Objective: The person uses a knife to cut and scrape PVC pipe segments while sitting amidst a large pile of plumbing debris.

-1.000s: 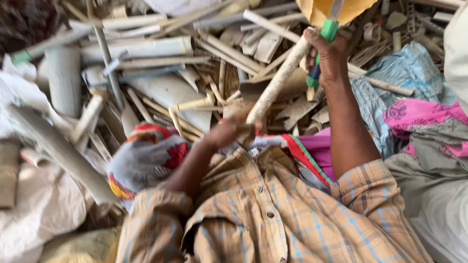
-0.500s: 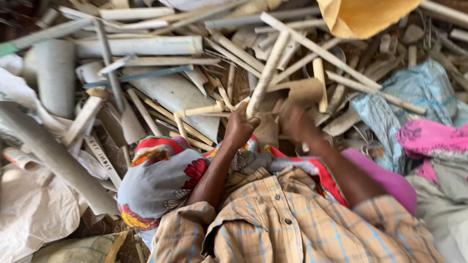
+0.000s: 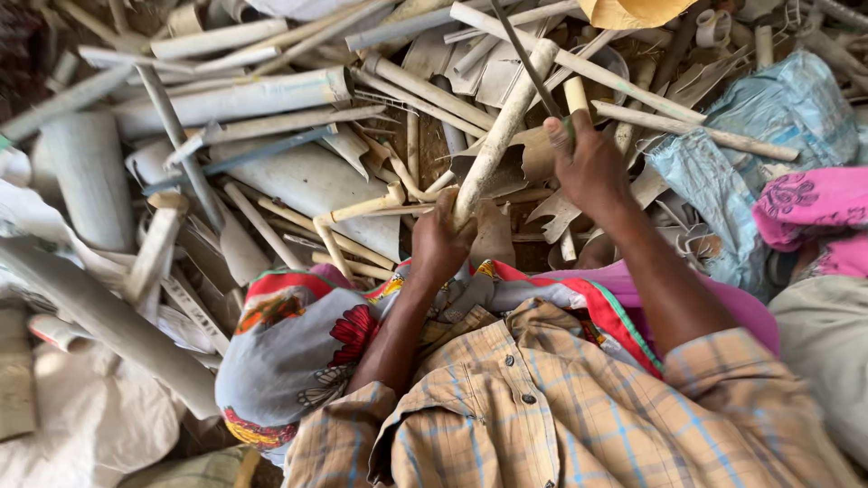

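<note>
The left hand (image 3: 440, 242) is clenching the lower end of a dirty white plastic pipe (image 3: 503, 126) (slanting up over the scrap heap (image 3: 271, 181)). The right hand (image 3: 589, 163) is gripping a thin dark blade (image 3: 524, 59) just beside the pipe; a blue sack (image 3: 768, 126) is lying at the heap's right edge.

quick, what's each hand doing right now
Left hand: closed around the lower end of a pale pipe.
Right hand: closed on a thin dark tool with a green handle.

Scrap pile around the work spot: pale plastic pipes and offcuts.
1 wide grey pipe (image 3: 90, 176) at left, 1 long white pipe (image 3: 231, 98) across the top, blue woven sack (image 3: 768, 136) at right, pink cloth (image 3: 809, 203) beside it, white sacking (image 3: 81, 425) lower left.
</note>
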